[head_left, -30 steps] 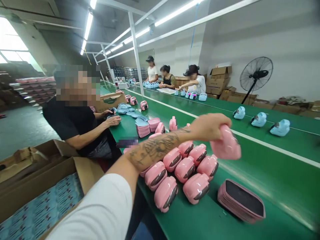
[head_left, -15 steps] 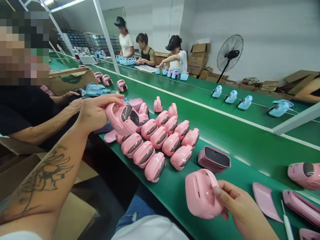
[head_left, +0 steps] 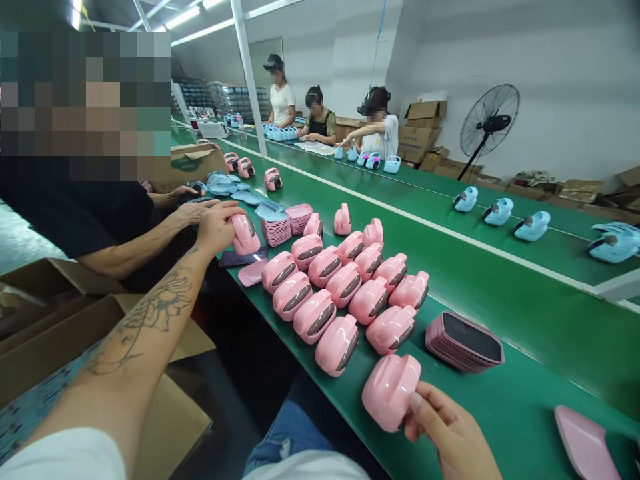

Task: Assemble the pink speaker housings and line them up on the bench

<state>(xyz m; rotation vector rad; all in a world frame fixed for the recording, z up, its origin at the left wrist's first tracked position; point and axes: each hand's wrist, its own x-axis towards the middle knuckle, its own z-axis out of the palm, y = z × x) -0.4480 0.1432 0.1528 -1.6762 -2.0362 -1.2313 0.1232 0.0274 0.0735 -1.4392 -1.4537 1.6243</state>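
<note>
My left hand stretches out to the far left with its fingers round a pink plastic housing, close beside a co-worker's forearm. Between the thumb and fingers of my right hand is another pink housing with a moulded handle, at the near edge of the bench; I cannot tell if it touches the surface. Several like pink housings with dark glossy windows stand in rows between my hands. A stack of pink-rimmed dark panels lies beyond my right hand.
Green bench runs beneath everything. Pink panel stacks, blue parts and a dark flat object lie at left. A co-worker sits there, by open cartons. Blue housings line the far side.
My left hand has carried its housing away towards the co-worker, and its dark window has turned from view. The right-hand housing has been turned and brought closer to the rows. My view has shifted left.
</note>
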